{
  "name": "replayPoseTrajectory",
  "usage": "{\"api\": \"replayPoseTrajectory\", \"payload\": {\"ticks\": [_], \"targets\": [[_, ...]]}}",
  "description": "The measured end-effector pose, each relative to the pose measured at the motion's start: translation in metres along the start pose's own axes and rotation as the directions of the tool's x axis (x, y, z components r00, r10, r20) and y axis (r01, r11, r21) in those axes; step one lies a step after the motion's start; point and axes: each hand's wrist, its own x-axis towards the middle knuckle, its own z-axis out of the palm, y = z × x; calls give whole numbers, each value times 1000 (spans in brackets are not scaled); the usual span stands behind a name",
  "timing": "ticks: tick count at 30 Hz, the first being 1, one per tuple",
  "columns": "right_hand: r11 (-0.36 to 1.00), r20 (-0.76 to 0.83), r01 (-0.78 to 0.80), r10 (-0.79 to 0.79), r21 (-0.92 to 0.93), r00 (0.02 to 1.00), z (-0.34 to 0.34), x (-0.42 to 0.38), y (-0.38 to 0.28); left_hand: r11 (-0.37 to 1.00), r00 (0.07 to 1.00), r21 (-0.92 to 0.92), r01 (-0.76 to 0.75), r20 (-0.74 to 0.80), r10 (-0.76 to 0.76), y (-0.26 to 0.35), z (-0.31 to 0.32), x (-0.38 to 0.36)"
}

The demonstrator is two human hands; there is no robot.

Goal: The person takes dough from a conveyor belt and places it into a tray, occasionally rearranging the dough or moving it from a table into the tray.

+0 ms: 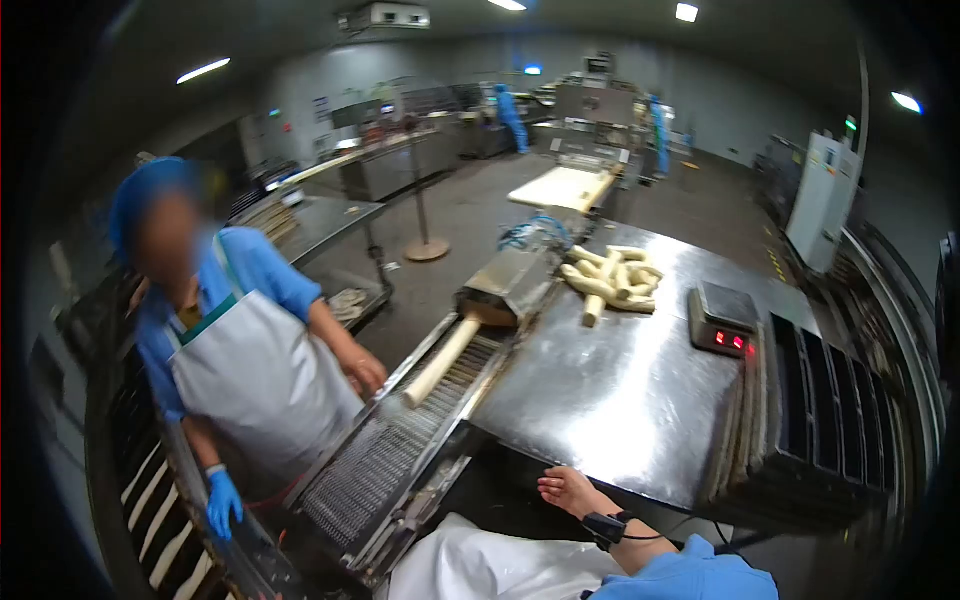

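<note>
Your right hand (566,490), bottom centre, is empty, its fingers part-open and loosely curled; the dough roll (443,363) lies up-left on the conveyor (375,485), well apart.

In front of you is a stainless-steel table (600,395), its bare top reflecting the overhead light. Near its far left corner, a loose heap of pale dough pieces (632,287) lies directly on the metal, some crossing over others. To their right sits a digital scale (722,318) with a lit red display facing you. At the table's right side you have a stack of dark, slotted trays (830,400); you cannot tell whether it rests on the tabletop. Along the table's left side runs a metal mesh conveyor (375,490), and a single long dough roll (442,362) lies lengthwise on its belt.
</note>
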Motion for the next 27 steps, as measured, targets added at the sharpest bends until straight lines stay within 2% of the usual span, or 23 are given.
{"api": "replayPoseTrajectory", "payload": {"ticks": [3, 5, 7, 9, 10, 12, 13, 15, 17, 18, 19, 21, 22, 23, 25, 27], "targets": [[983, 48, 53, -45, -177, 998, 14, 8, -3, 999, 999, -44, -18, -47, 15, -14, 3, 1], [954, 69, 102, -86, -282, 994, 35, 8, -9, 964, 986, -206, 166, 27, -164, 9, -6, 1], [889, 142, 238, -197, -390, 970, 54, 5, -14, 966, 984, -194, 169, 81, -156, 0, 13, 5], [784, 200, 350, -288, -513, 937, 68, 19, -21, 964, 987, -217, 156, 74, -143, 7, 6, 3], [720, 247, 417, -336, -555, 909, 75, 31, -23, 964, 993, -237, 116, 11, -117, 5, 11, 4], [563, 360, 558, -430, -609, 828, 93, 52, -29, 963, 996, -261, 60, -52, -77, 7, 9, 4], [420, 422, 620, -475, -662, 772, 105, 65, -31, 960, 996, -275, 44, -65, -65, 9, 8, 4], [189, 577, 746, -524, -639, 627, 132, 85, -33, 967, 998, -254, -14, -61, -2, 9, 7, 5], [-86, 683, 777, -544, -623, 487, 169, 79, -33, 962, 1000, -272, -5, -29, -3, 9, 5, 9], [-290, 744, 736, -526, -612, 412, 186, 78, -33, 965, 1000, -263, -13, -30, 5, 7, 8, 10], [-393, 772, 694, -507, -603, 383, 200, 78, -32, 967, 999, -253, -19, -33, 11, 6, 10, 11], [-522, 837, 696, -504, -493, 215, 218, 100, -27, 972, 1000, -235, 8, -20, -13, 10, 9, 13], [-560, 846, 662, -481, -499, 231, 222, 113, -24, 972, 1000, -235, -5, -31, -3, 8, 10, 14], [-652, 839, 529, -445, -543, 313, 220, 132, -19, 977, 999, -214, -10, -43, 0, 7, 13, 15], [-733, 780, 314, -458, -603, 427, 229, 142, -9, 975, 1000, -222, -3, -11, 1, 7, 8, 20], [-738, 749, 256, -472, -624, 464, 226, 152, -8, 973, 1000, -232, 2, 13, 1, 9, 8, 22]]}}
